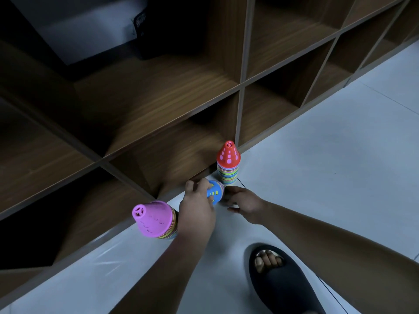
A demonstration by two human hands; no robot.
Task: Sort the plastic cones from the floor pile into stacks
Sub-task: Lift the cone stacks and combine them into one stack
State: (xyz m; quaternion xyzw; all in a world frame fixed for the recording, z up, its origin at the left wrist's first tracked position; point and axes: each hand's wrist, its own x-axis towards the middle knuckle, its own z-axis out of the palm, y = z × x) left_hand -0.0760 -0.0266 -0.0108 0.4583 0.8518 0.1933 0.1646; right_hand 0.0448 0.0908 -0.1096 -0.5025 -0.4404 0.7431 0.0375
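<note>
We look down at a pale tiled floor (317,177) along the foot of a wooden cubby shelf (158,91). Both hands meet at a blue cone (215,191) between two standing stacks, close to the shelf's bottom edge. Yellow-green shows through the blue cone's slots, so another cone may be nested under it.

The left hand (197,208) has its fingers curled over the cone's upper, narrower part and grips it. The right hand (244,203) reaches in from the other side, with its fingertips at the cone's wider rim. That hand is blurred, and we cannot tell whether it pinches the rim or only touches it. We also cannot tell whether the blue cone rests on the floor or is held just above it.

Just behind the blue cone stands the red-topped stack (228,165), upright against the shelf's base, with many coloured rims banded below its red cap. To the left of the left wrist is the purple-topped stack (153,219), with a thinner band of coloured rims showing at its base.

Near the lower edge, a foot in a black slide sandal (288,288) stands on the tiles below the right forearm.
</note>
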